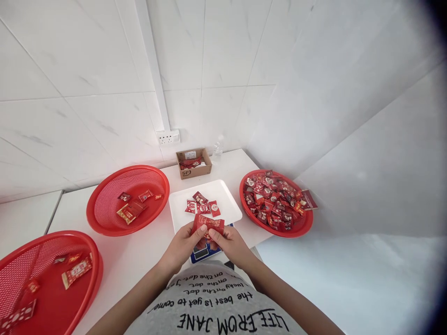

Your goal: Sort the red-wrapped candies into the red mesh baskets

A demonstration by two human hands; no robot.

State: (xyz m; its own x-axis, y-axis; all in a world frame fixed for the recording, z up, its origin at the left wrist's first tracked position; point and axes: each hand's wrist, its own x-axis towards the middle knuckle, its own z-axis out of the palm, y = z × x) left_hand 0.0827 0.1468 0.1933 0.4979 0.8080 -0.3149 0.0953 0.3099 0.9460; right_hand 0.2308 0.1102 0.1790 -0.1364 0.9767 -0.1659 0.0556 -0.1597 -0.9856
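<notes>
Both my hands hold one red candy packet (208, 224) just above the near edge of a white tray (226, 191). My left hand (184, 245) pinches its left end and my right hand (231, 245) pinches its right end, fingers closed. The tray sits on a small blue scale (203, 252) and carries several red and white candy packets (203, 204). A red basket (302, 226) full of red packets stands to the right of my hands.
A red mesh basket (104, 197) with a few packets is at the left. Another red basket (52, 242) sits at the near left corner. A small cardboard box (193, 171) and a clear bottle (218, 150) stand by the white tiled wall.
</notes>
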